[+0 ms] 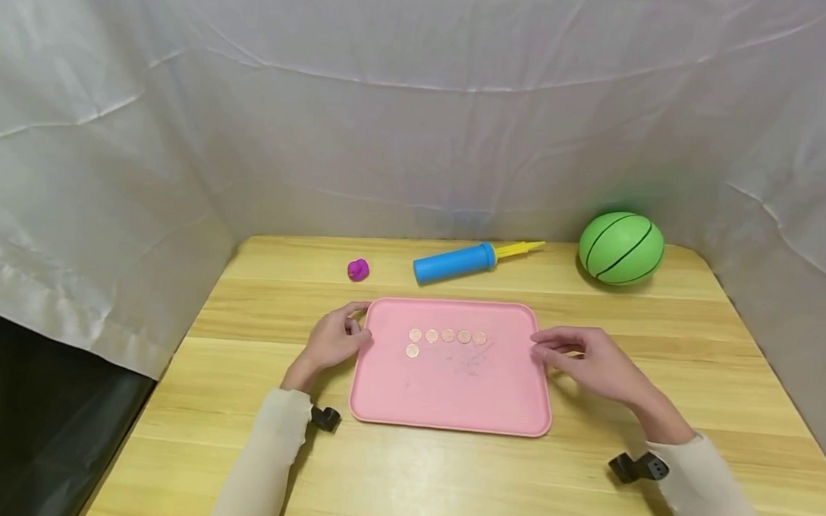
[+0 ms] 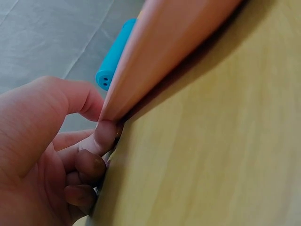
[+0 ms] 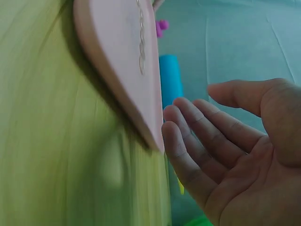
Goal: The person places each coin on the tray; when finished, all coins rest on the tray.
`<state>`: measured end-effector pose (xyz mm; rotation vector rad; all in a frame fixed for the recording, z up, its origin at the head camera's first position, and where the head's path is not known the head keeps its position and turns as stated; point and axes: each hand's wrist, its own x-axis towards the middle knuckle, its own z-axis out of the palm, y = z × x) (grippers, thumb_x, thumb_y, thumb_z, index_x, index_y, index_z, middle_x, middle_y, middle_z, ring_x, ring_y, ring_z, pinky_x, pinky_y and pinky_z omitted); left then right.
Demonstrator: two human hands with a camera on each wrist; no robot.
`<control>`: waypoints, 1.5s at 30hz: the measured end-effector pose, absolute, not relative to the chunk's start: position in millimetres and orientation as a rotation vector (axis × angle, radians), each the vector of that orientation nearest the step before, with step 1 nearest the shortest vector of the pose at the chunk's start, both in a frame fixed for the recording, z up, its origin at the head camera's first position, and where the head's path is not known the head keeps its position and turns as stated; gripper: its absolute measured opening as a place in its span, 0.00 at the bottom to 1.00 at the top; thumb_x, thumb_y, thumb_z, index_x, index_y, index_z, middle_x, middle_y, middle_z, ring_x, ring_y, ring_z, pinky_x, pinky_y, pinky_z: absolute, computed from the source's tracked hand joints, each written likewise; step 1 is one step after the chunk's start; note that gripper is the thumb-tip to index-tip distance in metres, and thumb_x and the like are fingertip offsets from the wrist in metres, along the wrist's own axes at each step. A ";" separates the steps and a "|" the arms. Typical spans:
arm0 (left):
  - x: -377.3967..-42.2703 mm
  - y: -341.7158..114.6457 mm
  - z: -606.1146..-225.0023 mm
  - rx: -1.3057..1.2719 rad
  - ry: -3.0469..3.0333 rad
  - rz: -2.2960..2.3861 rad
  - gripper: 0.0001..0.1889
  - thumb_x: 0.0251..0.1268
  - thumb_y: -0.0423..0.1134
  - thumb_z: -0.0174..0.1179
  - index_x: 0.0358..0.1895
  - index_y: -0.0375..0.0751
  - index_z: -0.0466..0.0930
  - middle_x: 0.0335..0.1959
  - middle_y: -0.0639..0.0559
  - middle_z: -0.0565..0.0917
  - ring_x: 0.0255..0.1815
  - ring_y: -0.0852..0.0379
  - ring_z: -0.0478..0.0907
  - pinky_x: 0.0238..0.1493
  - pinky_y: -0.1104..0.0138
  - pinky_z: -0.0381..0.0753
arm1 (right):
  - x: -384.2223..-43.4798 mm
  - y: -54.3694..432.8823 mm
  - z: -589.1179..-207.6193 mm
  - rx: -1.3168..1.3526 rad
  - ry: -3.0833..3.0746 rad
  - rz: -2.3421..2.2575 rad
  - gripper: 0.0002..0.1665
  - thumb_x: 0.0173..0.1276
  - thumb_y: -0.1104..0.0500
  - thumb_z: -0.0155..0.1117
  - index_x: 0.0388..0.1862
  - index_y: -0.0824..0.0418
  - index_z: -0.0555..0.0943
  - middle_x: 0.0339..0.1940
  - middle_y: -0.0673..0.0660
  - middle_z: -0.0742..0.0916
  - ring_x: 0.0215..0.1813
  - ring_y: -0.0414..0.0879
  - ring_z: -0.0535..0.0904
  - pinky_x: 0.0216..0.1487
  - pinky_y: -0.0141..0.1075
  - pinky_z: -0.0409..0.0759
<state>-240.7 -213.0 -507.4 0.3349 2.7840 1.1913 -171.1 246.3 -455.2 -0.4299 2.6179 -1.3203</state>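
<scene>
At the lower centre of the head view, a pink tray (image 1: 449,400) lies on the table (image 1: 208,357), and six coin-like discs (image 1: 447,336) sit towards its upper left, five in a row and one below. The left hand (image 1: 333,339) pinches the tray's left rim between thumb and finger; the right hand (image 1: 590,363), beside the right rim, has relaxed fingers and a thumb held apart, gripping nothing. Lifting now would probably tip the tray, since only one side is held, and the loose discs could slide out of line; a knock from the right fingertips might jolt them too. The tray looks like smooth, scuffed plastic with rounded corners and a low raised lip. The discs are thin, round and coppery, with surface detail too small to read. Pale and darker bands of wood grain streak the tabletop.
</scene>
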 end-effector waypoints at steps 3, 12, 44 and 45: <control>-240.7 -213.5 -507.5 0.335 2.788 1.199 0.31 0.68 0.36 0.66 0.76 0.39 0.77 0.21 0.54 0.82 0.20 0.61 0.71 0.33 0.68 0.69 | -169.0 259.3 -455.4 -0.432 2.675 -1.289 0.19 0.80 0.55 0.69 0.64 0.63 0.88 0.49 0.57 0.95 0.48 0.44 0.90 0.48 0.31 0.86; -241.1 -212.8 -506.7 0.339 2.791 1.189 0.31 0.68 0.37 0.66 0.76 0.40 0.77 0.21 0.56 0.82 0.21 0.62 0.72 0.35 0.67 0.70 | -159.7 295.4 -461.2 -0.437 2.783 -1.227 0.19 0.77 0.63 0.71 0.63 0.69 0.87 0.49 0.62 0.94 0.46 0.32 0.88 0.41 0.31 0.88; -237.1 -211.5 -507.4 0.326 2.781 1.197 0.32 0.68 0.37 0.66 0.76 0.40 0.77 0.21 0.55 0.81 0.22 0.60 0.71 0.35 0.67 0.69 | -151.4 322.2 -483.4 -0.636 2.854 -0.887 0.14 0.63 0.70 0.79 0.45 0.60 0.86 0.33 0.45 0.80 0.35 0.31 0.71 0.34 0.29 0.72; -237.5 -211.5 -507.6 0.322 2.781 1.196 0.32 0.68 0.37 0.66 0.76 0.40 0.77 0.21 0.56 0.81 0.22 0.60 0.71 0.35 0.67 0.69 | -152.7 321.6 -483.0 -0.657 2.843 -0.880 0.14 0.64 0.71 0.78 0.45 0.59 0.85 0.33 0.45 0.79 0.35 0.31 0.70 0.34 0.29 0.71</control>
